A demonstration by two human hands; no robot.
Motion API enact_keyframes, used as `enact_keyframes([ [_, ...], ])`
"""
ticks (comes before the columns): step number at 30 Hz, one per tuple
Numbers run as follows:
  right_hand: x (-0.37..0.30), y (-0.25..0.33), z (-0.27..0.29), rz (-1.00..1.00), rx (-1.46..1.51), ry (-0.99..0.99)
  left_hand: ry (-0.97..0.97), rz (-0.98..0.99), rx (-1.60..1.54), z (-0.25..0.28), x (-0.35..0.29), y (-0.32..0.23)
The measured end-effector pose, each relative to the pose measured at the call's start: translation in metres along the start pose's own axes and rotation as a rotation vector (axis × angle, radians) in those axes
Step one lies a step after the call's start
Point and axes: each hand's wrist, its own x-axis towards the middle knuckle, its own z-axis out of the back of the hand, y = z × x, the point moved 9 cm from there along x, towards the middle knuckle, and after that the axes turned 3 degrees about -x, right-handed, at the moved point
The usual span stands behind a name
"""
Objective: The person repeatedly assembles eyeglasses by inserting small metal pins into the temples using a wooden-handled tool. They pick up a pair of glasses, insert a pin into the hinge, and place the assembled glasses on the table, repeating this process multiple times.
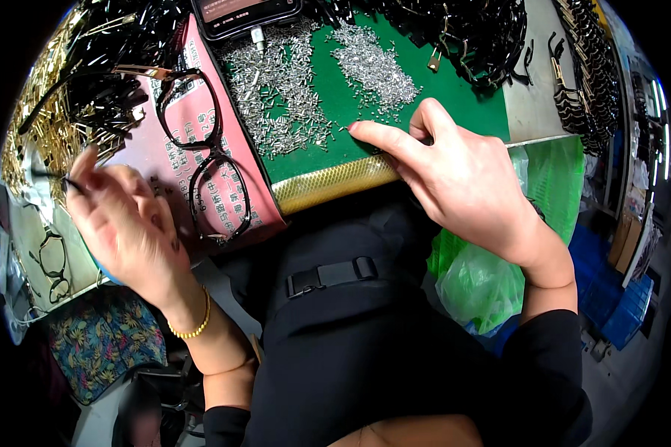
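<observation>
My right hand (pixel 462 167) reaches over a green work mat (pixel 470 112). Its index finger is stretched out, the tip touching a tiny metal screw (pixel 342 129), while another finger is bent. Two heaps of silvery screws lie on the mat, a loose spread (pixel 279 97) and a denser pile (pixel 376 71). To the left, my left hand (pixel 130 223) is raised with curled, slightly blurred fingers around a thin dark piece (pixel 71 183), whose kind is unclear. Beside it, a black eyeglass frame (pixel 215 149) lies on a pink printed sheet (pixel 257 190), one temple extending leftward.
Gold and black temples (pixel 33 123) are heaped at the left, more dark eyewear parts (pixel 470 37) at the back. A phone (pixel 238 16) with a cable stands behind the screws. Another frame (pixel 52 253) lies at far left. Green plastic bags (pixel 484 276) hang below the right table edge.
</observation>
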Motion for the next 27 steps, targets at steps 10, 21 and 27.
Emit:
enact_keyframes([
  [10,0.004,0.002,0.001,0.047,0.02,0.009,-0.134,-0.142,0.355,0.051,-0.042,0.002],
  [21,0.002,0.009,0.004,0.031,0.115,0.104,0.43,-0.66,0.722,-0.018,-0.113,-0.039],
  [27,0.026,0.067,0.013,0.266,0.286,0.027,0.459,-0.514,0.579,-0.018,-0.085,-0.013],
])
